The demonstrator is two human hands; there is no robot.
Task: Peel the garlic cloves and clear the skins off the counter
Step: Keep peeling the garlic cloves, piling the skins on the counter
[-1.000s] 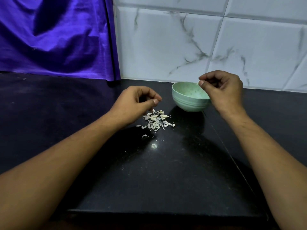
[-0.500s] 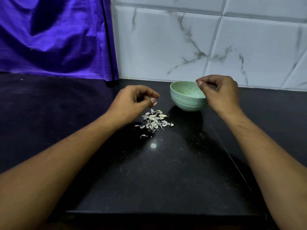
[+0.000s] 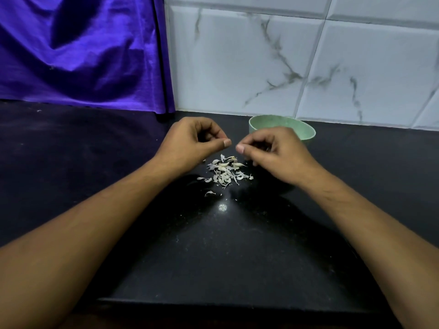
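- Your left hand (image 3: pixel 192 144) hovers just above the black counter (image 3: pixel 213 257), at the far-left edge of the garlic skins (image 3: pixel 223 173). Its fingers are curled in toward the palm and the thumb lies along the index finger, pointing right.
- Nothing shows in that hand, and the curled fingers hide the palm, so you cannot tell whether it holds a clove or skin.
- Your right hand (image 3: pixel 276 154) hangs at the far-right edge of the same heap, fingers curled downward and thumb pointing left. The two thumb tips are near each other but apart.
- Its fingertips reach down close to the heap. Whether they pinch anything is hidden, so its grip cannot be told either.
- The garlic skins lie in a small loose pile on the counter, between and just in front of your hands. A few plumper pale pieces sit at the far side of the pile; whether they are cloves is unclear.
- One stray skin (image 3: pixel 210 193) lies apart, nearer to you.
- The green bowl (image 3: pixel 306 134) stands behind your right hand, which partly hides it; its contents are not visible.
- A purple cloth (image 3: pixel 83 55) hangs at the back left, beside the marbled tile wall (image 3: pixel 261 67).
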